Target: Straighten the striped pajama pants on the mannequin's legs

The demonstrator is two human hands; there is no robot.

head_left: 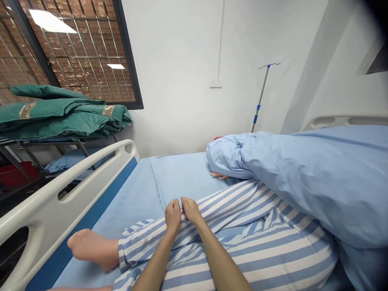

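Observation:
My left hand [173,216] and my right hand [190,209] are side by side over the far leg of a pair of blue-and-white striped trousers [233,210]. Both hands are closed, knuckles up and thumbs close together; what lies inside the curled fingers is hidden. The trousers are on a figure lying on the bed. One smooth bare foot [93,247] sticks out of the far trouser leg, and part of another shows at the bottom edge. Over the upper body lies a light blue quilt [303,173], with fingers of a hand [220,176] showing under its edge.
A bed end board [87,178] in white and blue stands on the left. Behind it, folded green bedding [66,117] lies on a metal-framed bed beneath a barred window [87,48]. An IV pole [260,97] rises by the wall beyond the light blue sheet [182,171].

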